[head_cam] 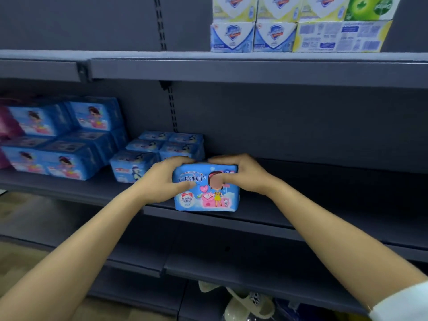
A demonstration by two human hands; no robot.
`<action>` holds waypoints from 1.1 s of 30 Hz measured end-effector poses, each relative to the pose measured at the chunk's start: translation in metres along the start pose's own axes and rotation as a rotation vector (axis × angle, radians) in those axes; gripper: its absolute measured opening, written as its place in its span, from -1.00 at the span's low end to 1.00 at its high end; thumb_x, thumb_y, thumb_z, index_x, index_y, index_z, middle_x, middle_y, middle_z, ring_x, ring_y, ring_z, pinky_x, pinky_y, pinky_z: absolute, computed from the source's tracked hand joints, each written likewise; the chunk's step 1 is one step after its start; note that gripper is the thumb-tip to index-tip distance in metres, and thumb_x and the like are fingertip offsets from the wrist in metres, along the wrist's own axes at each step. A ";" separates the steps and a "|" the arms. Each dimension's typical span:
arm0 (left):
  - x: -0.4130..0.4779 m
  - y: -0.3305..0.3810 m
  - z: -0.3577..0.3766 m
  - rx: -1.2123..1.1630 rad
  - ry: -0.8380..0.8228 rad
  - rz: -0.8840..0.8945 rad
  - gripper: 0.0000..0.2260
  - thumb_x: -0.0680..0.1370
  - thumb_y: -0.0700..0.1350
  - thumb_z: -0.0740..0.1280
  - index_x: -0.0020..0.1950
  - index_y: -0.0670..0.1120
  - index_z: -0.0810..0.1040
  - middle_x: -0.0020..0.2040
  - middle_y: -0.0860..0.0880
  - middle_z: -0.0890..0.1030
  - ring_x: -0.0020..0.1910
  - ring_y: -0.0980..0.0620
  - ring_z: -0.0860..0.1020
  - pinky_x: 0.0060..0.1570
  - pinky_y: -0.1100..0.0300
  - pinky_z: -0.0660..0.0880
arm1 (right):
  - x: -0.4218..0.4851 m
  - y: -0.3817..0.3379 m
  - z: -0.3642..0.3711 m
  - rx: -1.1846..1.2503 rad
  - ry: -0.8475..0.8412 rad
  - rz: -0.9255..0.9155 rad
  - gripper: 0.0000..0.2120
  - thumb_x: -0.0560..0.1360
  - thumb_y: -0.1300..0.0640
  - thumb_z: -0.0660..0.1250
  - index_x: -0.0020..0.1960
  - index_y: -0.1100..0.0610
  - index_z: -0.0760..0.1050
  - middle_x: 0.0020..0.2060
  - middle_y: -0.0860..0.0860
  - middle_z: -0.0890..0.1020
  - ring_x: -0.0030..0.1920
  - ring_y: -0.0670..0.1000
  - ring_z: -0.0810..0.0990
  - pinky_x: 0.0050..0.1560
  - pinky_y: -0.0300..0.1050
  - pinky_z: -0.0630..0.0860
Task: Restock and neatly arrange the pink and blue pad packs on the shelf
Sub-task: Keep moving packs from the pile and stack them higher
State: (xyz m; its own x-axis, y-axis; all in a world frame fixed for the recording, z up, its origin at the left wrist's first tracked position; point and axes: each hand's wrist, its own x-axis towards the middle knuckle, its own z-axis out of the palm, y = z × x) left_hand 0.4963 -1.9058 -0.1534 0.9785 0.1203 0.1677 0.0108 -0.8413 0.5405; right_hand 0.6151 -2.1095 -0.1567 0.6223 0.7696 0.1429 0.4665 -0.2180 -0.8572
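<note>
A blue pack point(206, 188) stands upright at the front edge of the shelf point(324, 205), just below the centre of the view, with its printed face toward the camera. Both hands grasp it. The left hand point(162, 179) comes in from 8 o'clock and holds the pack's left end, with the fingers curled over the top edge and the thumb lying across the front face. The right hand point(240, 174) comes in from 4 o'clock and holds the right end the same way, fingers over the top and thumb on the front by the cartoon figure. The pack's bottom edge meets the shelf's front lip. Whether its weight rests there I cannot tell.

At the pack's 10 o'clock, just behind the left hand, a low group point(162, 147) of blue packs sits on the same shelf, in rows running back toward the wall. Further out at 9 o'clock is a taller stack point(69, 140) of blue packs, two layers high. At the far left edge, pink packs point(9, 126) are partly cut off.

At 1 o'clock, soap boxes point(289, 26) stand two high on the upper shelf point(231, 70). At 6 o'clock, below the lower shelf point(231, 269), lies a pale shoe point(247, 304). A white sleeve point(403, 304) shows on the right arm at the 4 o'clock corner.
</note>
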 end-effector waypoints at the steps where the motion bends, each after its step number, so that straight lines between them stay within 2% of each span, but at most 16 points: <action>1: -0.011 -0.009 -0.009 0.001 0.016 0.003 -0.50 0.51 0.04 0.39 0.42 0.01 0.37 0.29 0.14 0.47 0.20 0.15 0.48 0.11 0.25 0.43 | 0.004 -0.007 0.013 0.000 -0.007 -0.015 -0.63 0.38 0.15 0.51 0.15 -0.10 0.59 0.04 -0.19 0.65 0.01 -0.20 0.64 0.05 -0.22 0.58; 7: -0.070 -0.069 -0.055 -0.115 0.186 -0.058 -0.62 0.57 0.02 0.31 0.38 0.08 0.38 0.27 0.18 0.47 0.14 0.20 0.52 0.01 0.26 0.51 | 0.037 -0.049 0.088 -0.015 -0.034 -0.049 -0.59 0.39 0.09 0.51 0.23 -0.01 0.58 0.21 -0.13 0.59 0.14 -0.15 0.59 0.18 -0.10 0.55; 9: -0.083 -0.086 -0.067 -0.158 0.230 -0.076 -0.63 0.58 0.01 0.30 0.38 0.12 0.37 0.28 0.16 0.47 0.13 0.18 0.53 -0.02 0.28 0.50 | 0.049 -0.063 0.106 -0.017 -0.042 -0.064 -0.61 0.41 0.08 0.49 0.23 0.01 0.58 0.17 -0.13 0.60 0.12 -0.16 0.60 0.16 -0.13 0.55; 12: -0.094 -0.106 -0.083 -0.211 0.271 -0.099 -0.69 0.59 0.00 0.28 0.32 0.15 0.38 0.27 0.13 0.49 0.10 0.10 0.58 -0.06 0.17 0.57 | 0.066 -0.080 0.127 0.034 -0.067 -0.066 -0.64 0.42 0.11 0.48 0.21 0.05 0.59 0.04 -0.10 0.66 -0.05 -0.15 0.67 0.01 -0.17 0.60; 14: -0.097 -0.118 -0.094 -0.208 0.333 -0.102 -0.77 0.59 -0.03 0.28 0.24 0.13 0.41 0.22 0.13 0.50 0.05 0.09 0.60 -0.16 0.19 0.58 | 0.081 -0.090 0.140 0.066 -0.055 -0.075 -0.66 0.41 0.14 0.49 0.18 0.08 0.60 -0.01 -0.07 0.68 -0.10 -0.14 0.68 -0.07 -0.19 0.60; 16: -0.095 -0.132 -0.108 -0.177 0.398 -0.094 -0.80 0.59 -0.05 0.28 0.21 0.12 0.42 0.23 0.13 0.50 0.05 0.08 0.60 -0.15 0.17 0.56 | 0.100 -0.098 0.152 0.082 -0.030 -0.099 -0.68 0.39 0.15 0.51 0.14 0.08 0.60 -0.05 -0.07 0.68 -0.12 -0.15 0.68 -0.10 -0.21 0.59; 20: -0.082 -0.161 -0.135 -0.156 0.467 -0.071 -0.79 0.56 0.06 0.25 0.19 0.13 0.43 0.21 0.19 0.50 0.00 0.04 0.61 -0.05 0.00 0.57 | 0.144 -0.110 0.171 0.063 0.021 -0.146 -0.60 0.33 0.06 0.54 0.15 -0.02 0.59 0.07 -0.13 0.64 0.09 -0.13 0.60 0.17 -0.11 0.53; 23: -0.071 -0.185 -0.155 -0.130 0.525 -0.026 -0.71 0.52 0.08 0.21 0.22 0.08 0.46 0.24 0.21 0.48 0.10 0.02 0.58 0.05 -0.06 0.53 | 0.177 -0.116 0.180 -0.054 0.075 -0.204 -0.39 0.31 0.05 0.55 0.33 -0.02 0.46 0.26 -0.11 0.45 0.21 -0.19 0.43 0.20 -0.35 0.32; 24: -0.067 -0.193 -0.163 -0.128 0.542 -0.007 -0.69 0.51 0.09 0.22 0.23 0.06 0.47 0.25 0.24 0.46 0.16 0.02 0.55 0.09 -0.08 0.52 | 0.188 -0.119 0.185 -0.080 0.085 -0.218 -0.32 0.29 0.03 0.56 0.36 -0.01 0.42 0.28 -0.10 0.40 0.21 -0.21 0.38 0.16 -0.46 0.26; 26: -0.060 -0.209 -0.177 -0.129 0.583 0.027 -0.68 0.48 0.10 0.22 0.20 0.06 0.48 0.23 0.27 0.45 0.22 0.04 0.51 0.12 -0.09 0.51 | 0.207 -0.123 0.195 -0.106 0.096 -0.263 -0.21 0.15 -0.15 0.52 0.34 0.01 0.44 0.24 -0.13 0.37 0.18 -0.27 0.35 0.09 -0.63 0.18; 28: -0.052 -0.222 -0.188 -0.097 0.628 0.064 -0.65 0.46 0.07 0.22 0.18 -0.04 0.52 0.19 0.17 0.48 0.20 0.08 0.50 0.14 -0.03 0.49 | 0.225 -0.125 0.204 -0.121 0.102 -0.305 -0.14 0.06 -0.24 0.45 0.33 0.01 0.45 0.21 -0.16 0.35 0.18 -0.28 0.35 0.11 -0.65 0.17; 31: -0.043 -0.241 -0.199 -0.040 0.661 0.094 -0.60 0.45 0.03 0.22 0.17 -0.19 0.54 0.16 0.06 0.49 0.19 0.11 0.47 0.18 0.15 0.41 | 0.246 -0.127 0.216 -0.109 0.092 -0.331 -0.25 0.22 0.02 0.60 0.36 0.03 0.42 0.23 -0.14 0.34 0.21 -0.26 0.36 0.16 -0.63 0.20; 33: -0.039 -0.255 -0.204 -0.032 0.674 0.102 -0.60 0.44 0.04 0.24 0.14 -0.18 0.55 0.14 0.09 0.48 0.17 0.15 0.46 0.13 0.15 0.42 | 0.258 -0.127 0.224 -0.120 0.089 -0.351 -0.29 0.26 0.08 0.60 0.35 0.08 0.44 0.25 -0.12 0.36 0.23 -0.25 0.37 0.22 -0.56 0.24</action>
State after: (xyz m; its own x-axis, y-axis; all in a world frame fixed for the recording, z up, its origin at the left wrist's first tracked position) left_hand 0.4136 -1.5885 -0.1296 0.6324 0.3515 0.6903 -0.0909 -0.8513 0.5168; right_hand 0.5758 -1.7490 -0.1212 0.4613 0.7562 0.4641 0.7277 -0.0232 -0.6855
